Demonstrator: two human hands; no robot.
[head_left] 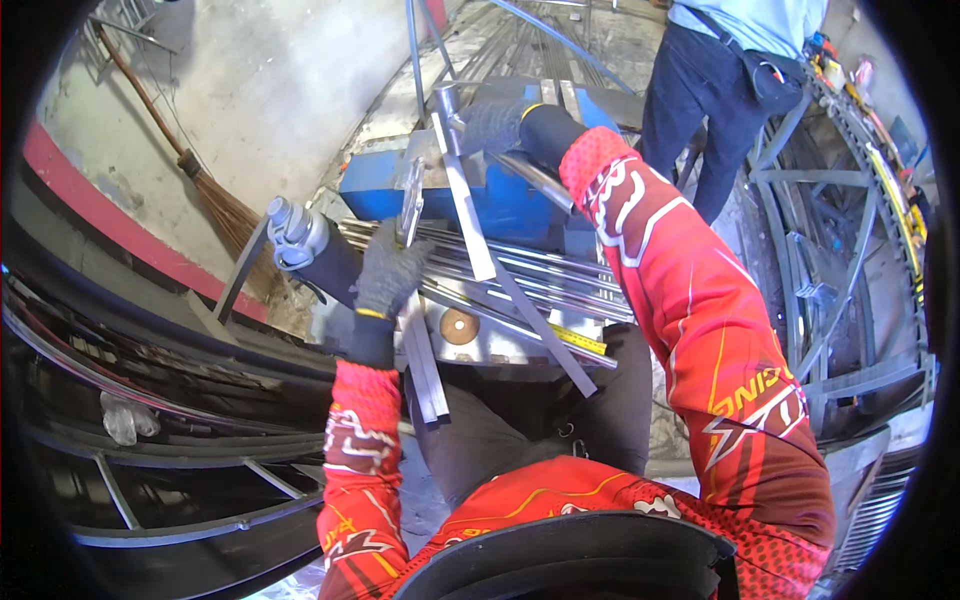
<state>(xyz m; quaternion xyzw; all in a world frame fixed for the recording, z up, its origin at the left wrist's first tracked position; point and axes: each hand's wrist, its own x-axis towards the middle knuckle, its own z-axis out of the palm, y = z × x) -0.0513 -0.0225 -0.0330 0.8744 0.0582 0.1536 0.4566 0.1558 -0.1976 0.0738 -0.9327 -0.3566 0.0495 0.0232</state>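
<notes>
My left hand (392, 270), in a grey glove, is closed round a narrow shiny metal piece (411, 200) that stands up from the fist; its exact kind is unclear. Farther off and to the right, my gloved right hand (497, 127) grips a hammer, its round metal head (447, 103) pointing up. A bright flat metal bar (466, 210) slants down between the hands, and a grey bar (545, 330) continues below it. Under my left wrist lies another metal bar (425, 365). Several steel tubes (520, 270) lie across beneath the hands.
A blue metal block (375, 180) stands behind the tubes. A brown disc (459, 326) and a yellow measuring strip (582, 341) lie nearer me. Left is what looks like a grey-headed grinder (297, 238), beside a broom (220, 200). Another person (690, 100) stands far right near metal frames (815, 180).
</notes>
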